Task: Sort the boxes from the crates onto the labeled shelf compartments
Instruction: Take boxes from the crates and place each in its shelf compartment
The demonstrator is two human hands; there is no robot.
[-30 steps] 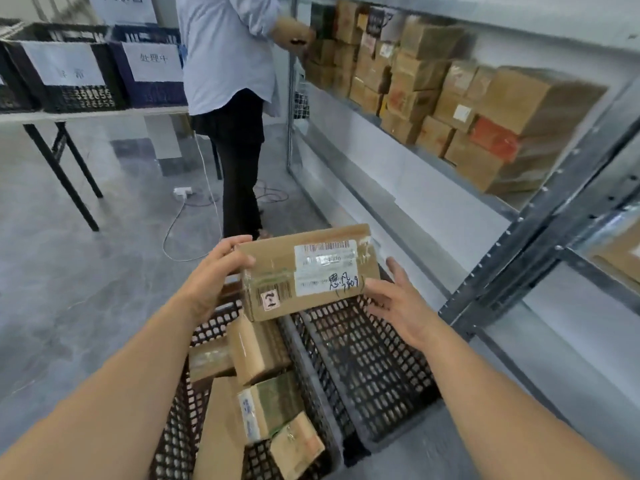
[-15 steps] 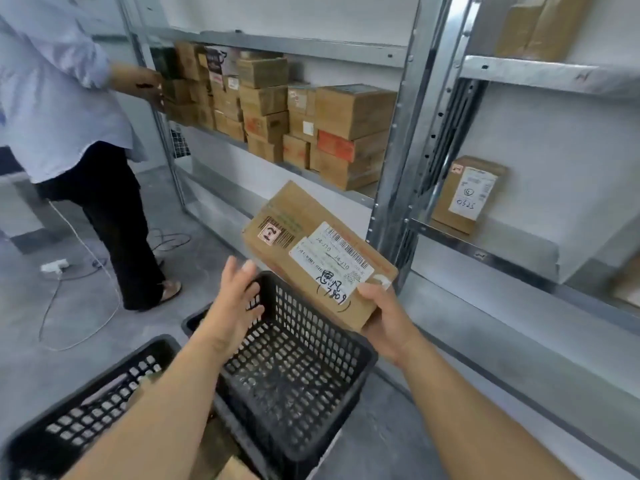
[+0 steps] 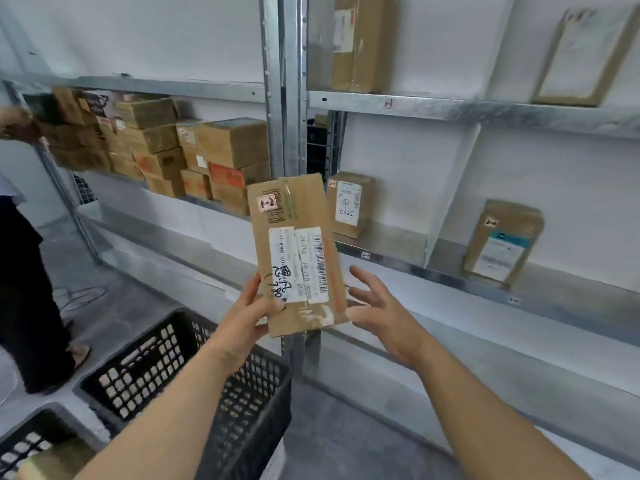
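While seemingly checking the label [image 3: 298, 268] against compartment tags [image 3: 366, 255], holds box [image 3: 294, 220] upright before shelf post [image 3: 287, 98], above crate [image 3: 180, 368]. Grips its lower corner with left hand [image 3: 249, 317]; poises right hand [image 3: 381, 313] spread, relaxed, just beside the other edge.

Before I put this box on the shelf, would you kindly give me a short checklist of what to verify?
1. Grip: the left hand grips the box at its lower left corner, thumb on the front. Ok.
2. Second support: the right hand is open at the box's lower right edge; contact is unclear. Cannot tell.
3. Box code: the sticker faces the camera, but its digits are blurred. Cannot tell.
4. Target code: the shelf label is too small to read. Cannot tell.
5. Room: the shelf shows bare space beside the 0325 box. Ok.
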